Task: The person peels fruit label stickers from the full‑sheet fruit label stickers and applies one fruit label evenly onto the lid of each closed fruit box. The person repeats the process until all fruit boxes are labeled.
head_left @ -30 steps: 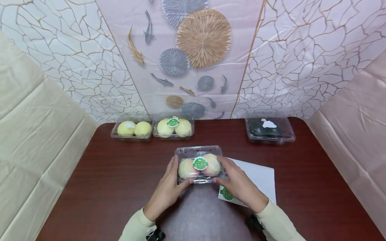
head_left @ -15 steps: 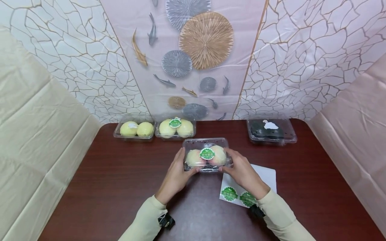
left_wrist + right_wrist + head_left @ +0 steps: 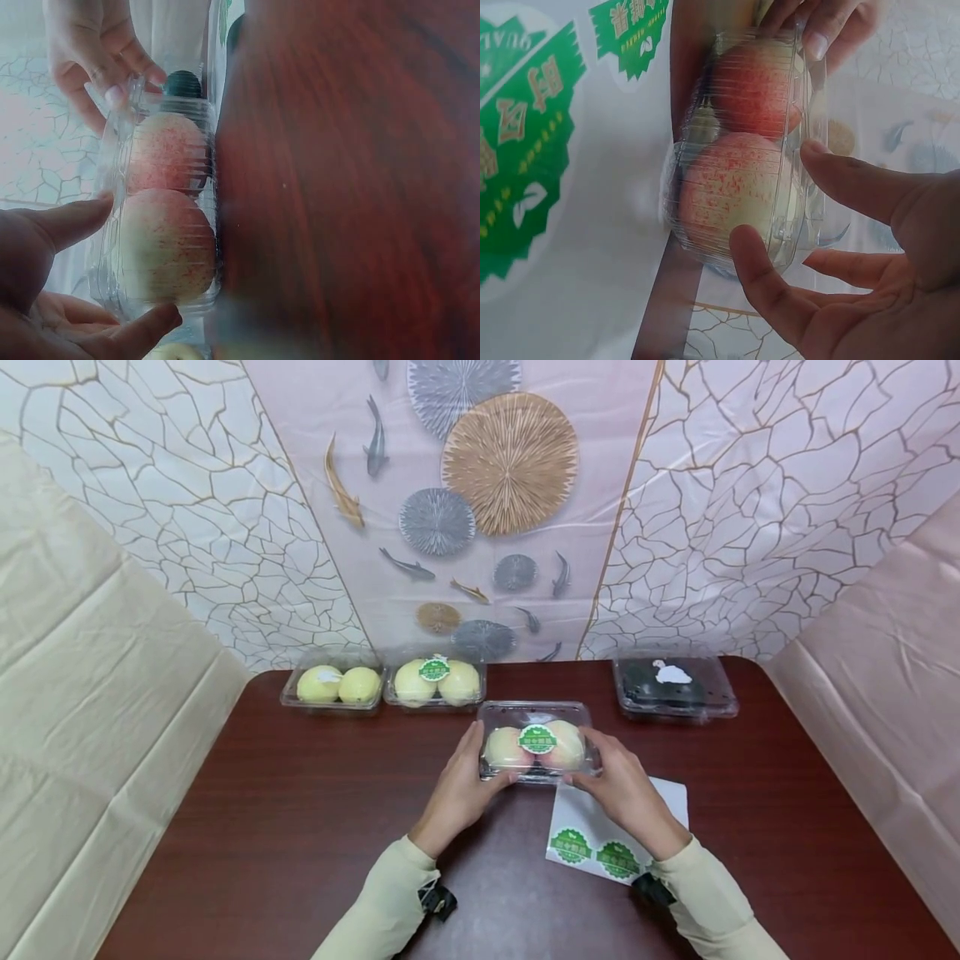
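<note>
Clear rectangular plastic box [image 3: 498, 713] of two round pink-and-cream peaches [image 3: 564, 745]: on or just above the reddish-brown worktop [image 3: 300, 802], contact unclear | directly between our left hand [image 3: 461, 791] and right hand [image 3: 627, 787], long axis hand to hand | neither nearer: we grip a short end with each | white green-printed paper sheet [image 3: 581, 814] beneath our right hand

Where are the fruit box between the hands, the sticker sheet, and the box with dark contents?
Fruit box [image 3: 537, 740]: head view, on its green label.
Sticker sheet [image 3: 585, 815]: head view, bare white part near its left edge.
Box with dark contents [image 3: 673, 691]: head view, clear plastic below its white patch.
</note>
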`<state>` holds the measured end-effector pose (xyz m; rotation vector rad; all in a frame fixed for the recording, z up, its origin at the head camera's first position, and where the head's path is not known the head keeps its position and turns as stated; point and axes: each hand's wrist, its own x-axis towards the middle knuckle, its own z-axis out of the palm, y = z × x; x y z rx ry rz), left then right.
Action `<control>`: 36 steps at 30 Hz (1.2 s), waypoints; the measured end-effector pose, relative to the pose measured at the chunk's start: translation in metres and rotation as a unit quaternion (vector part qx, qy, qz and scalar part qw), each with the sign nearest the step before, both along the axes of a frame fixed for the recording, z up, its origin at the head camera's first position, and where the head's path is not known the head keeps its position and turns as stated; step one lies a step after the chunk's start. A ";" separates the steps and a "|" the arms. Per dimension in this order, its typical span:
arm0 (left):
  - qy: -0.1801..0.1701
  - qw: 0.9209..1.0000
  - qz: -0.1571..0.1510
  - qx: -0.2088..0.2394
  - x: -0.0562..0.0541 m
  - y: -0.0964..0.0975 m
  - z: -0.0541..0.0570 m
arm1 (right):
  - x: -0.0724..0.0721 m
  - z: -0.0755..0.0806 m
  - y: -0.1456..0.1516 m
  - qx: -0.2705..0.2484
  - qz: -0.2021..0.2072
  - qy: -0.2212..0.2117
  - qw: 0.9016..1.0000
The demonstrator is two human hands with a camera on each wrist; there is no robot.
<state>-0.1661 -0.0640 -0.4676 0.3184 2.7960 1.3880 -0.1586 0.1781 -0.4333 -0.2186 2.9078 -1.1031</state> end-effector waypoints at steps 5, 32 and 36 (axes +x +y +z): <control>0.006 1.000 0.009 -0.015 -0.006 0.006 0.000 | -0.004 0.003 0.003 0.006 -0.003 0.021 1.000; 0.158 0.893 -0.065 -0.416 -0.009 0.040 0.011 | -0.064 -0.002 0.017 -0.001 -0.006 0.010 1.000; 0.155 0.893 -0.075 -0.416 -0.018 0.041 0.008 | -0.072 -0.008 0.017 -0.003 -0.015 0.015 1.000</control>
